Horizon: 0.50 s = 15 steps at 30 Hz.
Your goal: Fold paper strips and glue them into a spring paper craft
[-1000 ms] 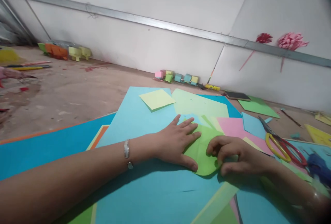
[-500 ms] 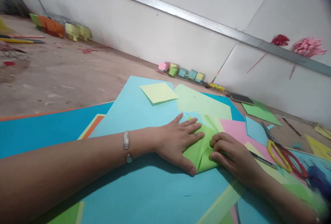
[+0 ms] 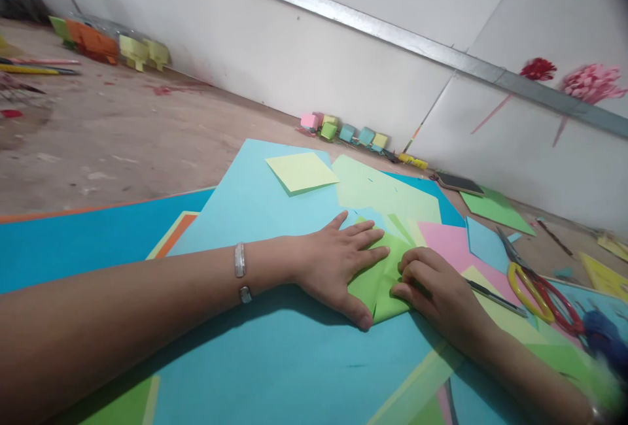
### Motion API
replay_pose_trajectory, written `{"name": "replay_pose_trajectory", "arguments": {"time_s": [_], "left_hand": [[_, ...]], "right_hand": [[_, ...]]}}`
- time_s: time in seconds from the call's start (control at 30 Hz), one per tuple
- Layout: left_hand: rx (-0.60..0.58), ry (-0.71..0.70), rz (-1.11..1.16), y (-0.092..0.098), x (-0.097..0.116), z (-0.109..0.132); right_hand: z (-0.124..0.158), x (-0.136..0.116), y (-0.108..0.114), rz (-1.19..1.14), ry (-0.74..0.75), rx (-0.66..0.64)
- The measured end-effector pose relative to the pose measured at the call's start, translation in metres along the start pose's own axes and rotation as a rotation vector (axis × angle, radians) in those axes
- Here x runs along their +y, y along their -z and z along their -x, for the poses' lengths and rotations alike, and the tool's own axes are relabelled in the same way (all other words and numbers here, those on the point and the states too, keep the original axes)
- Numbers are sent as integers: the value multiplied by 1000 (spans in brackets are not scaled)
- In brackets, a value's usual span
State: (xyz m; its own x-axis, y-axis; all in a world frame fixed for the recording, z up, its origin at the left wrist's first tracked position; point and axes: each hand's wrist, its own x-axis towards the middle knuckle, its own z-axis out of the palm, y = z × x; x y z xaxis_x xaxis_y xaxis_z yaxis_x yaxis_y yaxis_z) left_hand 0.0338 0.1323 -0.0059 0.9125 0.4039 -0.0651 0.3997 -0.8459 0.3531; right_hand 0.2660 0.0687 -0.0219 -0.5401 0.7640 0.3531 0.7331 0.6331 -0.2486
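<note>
You are mid-fold: your left hand (image 3: 343,261) lies flat, fingers spread, pinning the green paper (image 3: 380,284), while your right hand (image 3: 436,288), at its 3 o'clock, curls its fingertips onto the crease. The thin, matte sheet rests on the smooth blue card (image 3: 275,346). A sharp crease likely needs firm, even pressure.

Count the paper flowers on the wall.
2: a red flower and, right of it, a pink flower, both at the upper right wall. More could be outside the frame.
</note>
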Motion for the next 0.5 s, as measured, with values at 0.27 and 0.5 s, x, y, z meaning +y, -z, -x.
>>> {"name": "replay_pose_trajectory", "arguments": {"time_s": [0.27, 0.5], "left_hand": [[20, -15, 16, 0, -1, 0], [74, 61, 32, -3, 6, -4]], "right_hand": [[-1, 1, -1, -10, -25, -6], [-3, -1, 1, -2, -10, -15]]}}
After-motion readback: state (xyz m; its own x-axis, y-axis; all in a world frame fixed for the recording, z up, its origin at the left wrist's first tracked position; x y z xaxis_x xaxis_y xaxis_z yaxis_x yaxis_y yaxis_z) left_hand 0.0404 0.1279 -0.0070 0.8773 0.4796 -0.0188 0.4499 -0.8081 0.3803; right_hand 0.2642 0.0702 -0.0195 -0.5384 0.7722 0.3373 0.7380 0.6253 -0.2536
